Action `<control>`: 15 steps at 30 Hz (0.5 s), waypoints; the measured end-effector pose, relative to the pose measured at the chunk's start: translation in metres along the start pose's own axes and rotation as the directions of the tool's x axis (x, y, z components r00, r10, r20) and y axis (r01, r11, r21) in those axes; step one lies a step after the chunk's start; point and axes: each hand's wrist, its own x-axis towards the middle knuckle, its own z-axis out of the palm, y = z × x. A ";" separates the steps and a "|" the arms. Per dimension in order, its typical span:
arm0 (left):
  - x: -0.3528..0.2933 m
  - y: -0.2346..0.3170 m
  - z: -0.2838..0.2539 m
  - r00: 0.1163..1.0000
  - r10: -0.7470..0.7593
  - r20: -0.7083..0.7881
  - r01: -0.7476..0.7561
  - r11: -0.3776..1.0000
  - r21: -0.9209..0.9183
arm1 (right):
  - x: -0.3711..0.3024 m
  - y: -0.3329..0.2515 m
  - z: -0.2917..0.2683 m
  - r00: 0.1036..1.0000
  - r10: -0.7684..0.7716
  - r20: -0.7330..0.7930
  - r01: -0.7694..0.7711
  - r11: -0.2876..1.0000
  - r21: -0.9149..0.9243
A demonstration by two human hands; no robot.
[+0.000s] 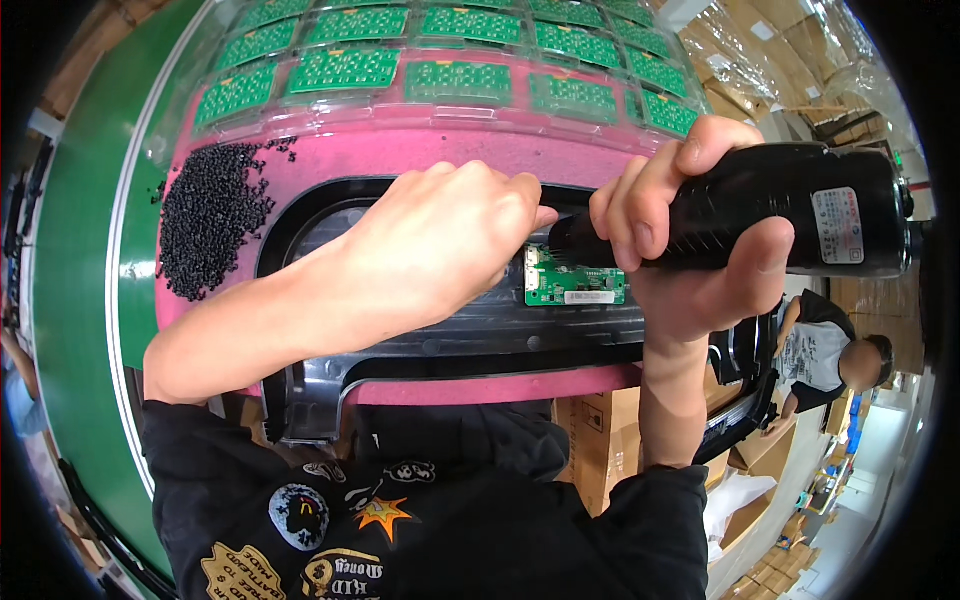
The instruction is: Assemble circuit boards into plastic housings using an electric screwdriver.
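My right hand [690, 230] grips a black electric screwdriver [770, 200] with a pale label near its rear end. The narrower front of the tool points left, over a small green circuit board [575, 288] with white connectors; its very tip is hard to make out. That board lies inside a long black plastic housing [440, 338]. Above the housing, just left of the screwdriver's front, my left hand [465, 235] is closed, thumb and fingers together. Whatever it may pinch is hidden.
A pile of small black screws [210, 220] lies on the pink mat [330, 150] at left. Clear trays [400, 112] of green circuit boards [343, 71] stand at the far side. Cardboard boxes [605, 435] sit below the table; another person [820, 345] is at right.
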 end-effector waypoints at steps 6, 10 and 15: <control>-0.005 -0.004 -0.002 0.998 0.032 0.054 -0.029 0.997 -0.066 | 0.007 0.004 0.000 0.990 0.038 0.135 -0.034 0.999 -0.030; -0.005 -0.007 -0.003 0.997 0.044 0.069 -0.041 0.998 -0.044 | 0.007 0.006 0.004 0.998 0.022 0.064 -0.014 0.992 -0.129; 0.000 -0.010 -0.002 0.983 0.082 0.164 -0.075 0.996 -0.053 | -0.002 0.003 0.000 0.997 0.001 -0.073 0.016 0.972 0.235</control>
